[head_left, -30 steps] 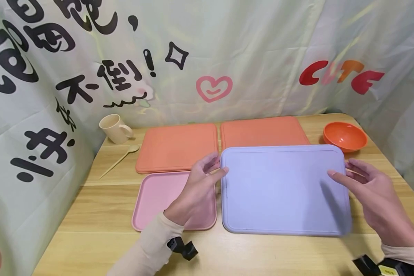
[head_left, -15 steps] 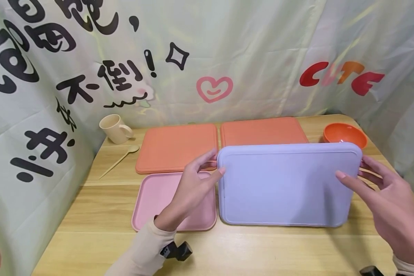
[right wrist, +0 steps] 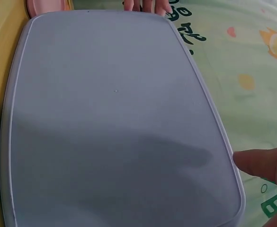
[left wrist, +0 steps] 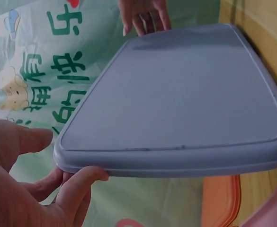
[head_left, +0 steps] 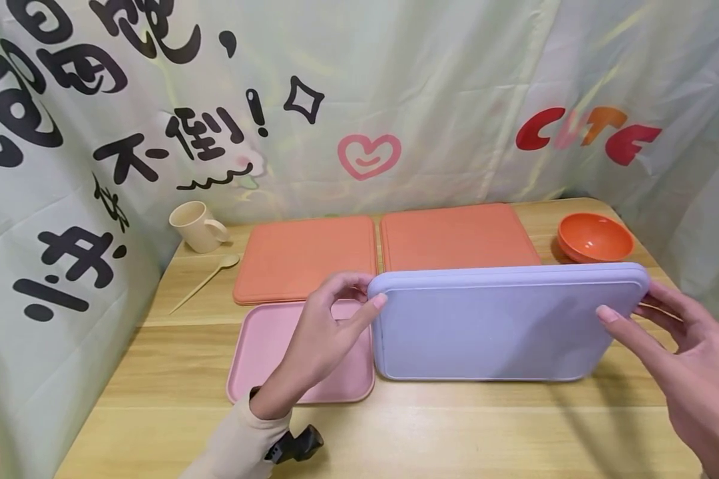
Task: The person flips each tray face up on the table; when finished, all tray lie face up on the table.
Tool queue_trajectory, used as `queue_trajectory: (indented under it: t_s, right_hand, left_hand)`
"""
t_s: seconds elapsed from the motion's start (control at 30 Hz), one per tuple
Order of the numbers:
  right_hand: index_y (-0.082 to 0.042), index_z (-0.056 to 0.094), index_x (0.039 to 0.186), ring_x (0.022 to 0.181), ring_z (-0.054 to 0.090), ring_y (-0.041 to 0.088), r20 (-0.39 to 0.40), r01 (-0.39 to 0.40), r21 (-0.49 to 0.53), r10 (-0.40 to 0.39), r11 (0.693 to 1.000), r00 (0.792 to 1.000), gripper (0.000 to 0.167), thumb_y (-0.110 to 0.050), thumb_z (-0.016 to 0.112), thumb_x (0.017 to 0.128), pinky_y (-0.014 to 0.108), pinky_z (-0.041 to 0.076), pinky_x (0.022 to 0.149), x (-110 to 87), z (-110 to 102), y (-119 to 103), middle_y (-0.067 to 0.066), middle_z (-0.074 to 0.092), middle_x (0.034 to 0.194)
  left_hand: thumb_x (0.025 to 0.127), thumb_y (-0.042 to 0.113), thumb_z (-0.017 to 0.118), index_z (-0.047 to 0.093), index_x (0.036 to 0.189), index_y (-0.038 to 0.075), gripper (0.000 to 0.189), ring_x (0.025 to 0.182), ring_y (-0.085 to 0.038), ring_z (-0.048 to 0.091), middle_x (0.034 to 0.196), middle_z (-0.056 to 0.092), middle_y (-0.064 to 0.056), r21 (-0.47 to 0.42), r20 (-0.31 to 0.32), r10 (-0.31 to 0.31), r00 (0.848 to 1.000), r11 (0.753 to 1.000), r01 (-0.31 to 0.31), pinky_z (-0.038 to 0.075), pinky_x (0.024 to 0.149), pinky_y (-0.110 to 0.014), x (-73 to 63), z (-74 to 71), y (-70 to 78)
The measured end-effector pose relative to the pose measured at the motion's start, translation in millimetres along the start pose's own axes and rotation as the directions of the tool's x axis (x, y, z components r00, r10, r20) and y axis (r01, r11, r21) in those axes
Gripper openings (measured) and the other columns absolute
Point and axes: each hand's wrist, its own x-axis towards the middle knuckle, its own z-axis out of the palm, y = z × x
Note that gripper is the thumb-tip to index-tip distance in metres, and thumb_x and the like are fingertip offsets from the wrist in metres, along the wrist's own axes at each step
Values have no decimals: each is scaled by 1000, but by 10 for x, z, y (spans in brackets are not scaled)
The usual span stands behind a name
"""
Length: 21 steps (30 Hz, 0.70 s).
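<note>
Pinched tilted lavender tray (head_left: pixel 497 332) at both ends between left hand (head_left: pixel 319 334) and right hand (head_left: pixel 698 366), likely for balance; rested lower edge apparently on bench (head_left: pixel 455 436), perhaps as pivot. Had pink tray (head_left: pixel 266 346) beneath left hand.

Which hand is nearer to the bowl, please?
Right. The right hand is on the near side of the bowl, slightly rightward; the left hand is well to its left.

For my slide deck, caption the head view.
Left hand and right hand hold a purple tray tilted beside a pink tray.
</note>
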Motion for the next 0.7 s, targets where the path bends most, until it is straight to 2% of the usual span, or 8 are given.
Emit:
queue_trajectory:
  t_s: [0.07,0.17,0.33,0.47,0.53,0.6,0.7]
  right_hand:
    - [-17,59,136,117,50,1,-10,21,9,-21,1000,1000,57,13,69,88,6,37,85,-15,-8,5,-9,60,126]
    - [-15,60,134,117,52,1,-22,63,26,-62,998,998,55,15,67,88,5,39,85,-31,-28,34,-7,61,124]
    - [-14,67,122,107,60,0,-55,120,61,-117,991,992,45,17,63,90,4,46,81,-44,-53,71,-6,63,120]
    - [-7,70,115,96,69,2,-14,170,145,-170,975,985,34,16,54,95,11,53,77,-28,-151,114,-3,68,114]
    - [-2,70,112,93,72,7,36,190,196,-201,962,979,31,16,49,98,16,56,75,-4,-223,135,1,70,110]
    - [1,70,109,91,73,9,77,207,201,-226,958,971,30,16,46,99,18,58,73,26,-296,152,3,72,106]
    - [2,72,102,88,74,10,134,189,180,-214,965,968,31,15,44,101,20,58,71,74,-394,163,1,75,102]
  left_hand:
    - [94,21,75,67,110,13,19,100,-17,60,103,64,0,6,11,29,1000,1000,-29,60,76,-33,-23,-14,15]
    - [95,17,73,66,107,12,15,100,-20,59,102,63,-2,-21,39,39,998,999,-38,61,67,-35,-59,-34,47]
    - [95,14,73,66,103,14,11,102,-18,60,102,62,1,-1,90,67,994,998,-67,61,63,-36,-116,-83,63]
    - [94,14,74,65,100,17,11,100,-18,60,100,60,2,7,154,95,984,995,-97,61,64,-34,-160,-136,50]
    - [94,14,74,64,98,19,11,100,-18,61,99,59,2,-14,196,110,974,994,-109,61,66,-33,-183,-166,37]
    - [94,15,74,64,97,20,11,99,-19,61,99,59,2,-38,240,132,962,991,-127,61,68,-33,-203,-193,16]
    - [94,13,73,63,96,19,12,98,-18,61,102,59,1,-65,305,200,931,980,-189,62,70,-33,-228,-224,-33]
